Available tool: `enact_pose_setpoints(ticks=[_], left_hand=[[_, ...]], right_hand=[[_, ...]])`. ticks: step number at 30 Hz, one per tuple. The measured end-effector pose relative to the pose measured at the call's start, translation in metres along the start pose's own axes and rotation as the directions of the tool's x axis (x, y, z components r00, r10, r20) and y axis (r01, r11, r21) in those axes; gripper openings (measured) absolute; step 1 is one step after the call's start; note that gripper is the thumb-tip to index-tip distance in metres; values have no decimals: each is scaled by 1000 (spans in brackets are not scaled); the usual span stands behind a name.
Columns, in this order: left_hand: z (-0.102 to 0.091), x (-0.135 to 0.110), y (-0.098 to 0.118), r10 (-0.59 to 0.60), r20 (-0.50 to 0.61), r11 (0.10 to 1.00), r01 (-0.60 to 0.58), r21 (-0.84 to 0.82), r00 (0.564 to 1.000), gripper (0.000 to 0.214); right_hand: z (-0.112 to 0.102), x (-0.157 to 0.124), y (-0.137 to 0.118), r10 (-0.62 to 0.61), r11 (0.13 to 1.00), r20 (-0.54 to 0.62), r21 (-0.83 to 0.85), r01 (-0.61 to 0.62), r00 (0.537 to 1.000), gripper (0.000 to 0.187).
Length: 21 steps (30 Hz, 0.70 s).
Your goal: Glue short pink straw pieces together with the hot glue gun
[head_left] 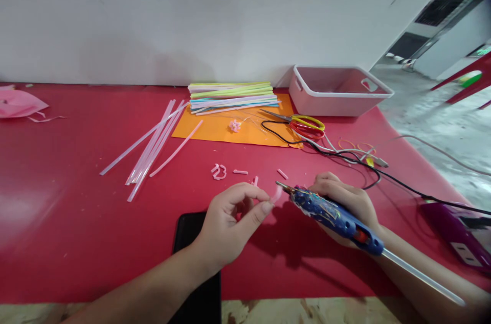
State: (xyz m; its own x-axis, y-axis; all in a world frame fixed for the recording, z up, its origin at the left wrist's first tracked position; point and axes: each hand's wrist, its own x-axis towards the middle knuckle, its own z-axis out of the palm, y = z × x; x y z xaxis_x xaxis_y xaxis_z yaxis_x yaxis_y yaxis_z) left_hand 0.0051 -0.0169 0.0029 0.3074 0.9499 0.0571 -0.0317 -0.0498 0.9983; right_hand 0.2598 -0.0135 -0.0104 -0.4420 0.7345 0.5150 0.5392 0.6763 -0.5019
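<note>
Between thumb and forefinger, my left hand [240, 219] pinches a short, curved pink pipe cleaner piece [276, 194]. My right hand [347, 201] is wrapped round a blue hot glue gun [326, 210], its grip partly hidden. The nozzle meets or nearly meets the upper end of the pink piece; contact is hard to tell. A clear glue stick [424, 277] sticks out of the gun's rear. Just beyond my hands lie several pink offcuts, among them a curled piece [219, 171] and a straight piece [283, 174].
Pink straw-like sticks [153, 147] lie left. Coloured pipe cleaners [233, 96] and a small pink flower [235, 125] rest on an orange envelope [215, 132]. Scissors [307, 124] and cables [345, 153] lie by a pink basket [333, 104]. A black phone [192, 229] is under my left forearm; a purple power strip [456, 234] sits right.
</note>
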Motion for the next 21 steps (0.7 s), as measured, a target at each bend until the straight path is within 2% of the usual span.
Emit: enact_pose_setpoints(ticks=[6,11,15,21], left_hand=[[0,0,-3,-13,-58,1000,14,21,998,13],[1,1,-2,-87,-98,996,89,24,991,14],[1,1,-2,-98,-78,995,99,6,992,16],[1,2,-4,-53,-48,999,53,-5,997,15]], right_hand=[[-7,4,-5,24,999,1,-25,-24,1000,12],[-2,1,-1,-66,996,33,55,64,997,10],[3,-1,1,-59,996,54,65,55,997,13],[3,-3,4,-5,998,50,57,2,999,15]])
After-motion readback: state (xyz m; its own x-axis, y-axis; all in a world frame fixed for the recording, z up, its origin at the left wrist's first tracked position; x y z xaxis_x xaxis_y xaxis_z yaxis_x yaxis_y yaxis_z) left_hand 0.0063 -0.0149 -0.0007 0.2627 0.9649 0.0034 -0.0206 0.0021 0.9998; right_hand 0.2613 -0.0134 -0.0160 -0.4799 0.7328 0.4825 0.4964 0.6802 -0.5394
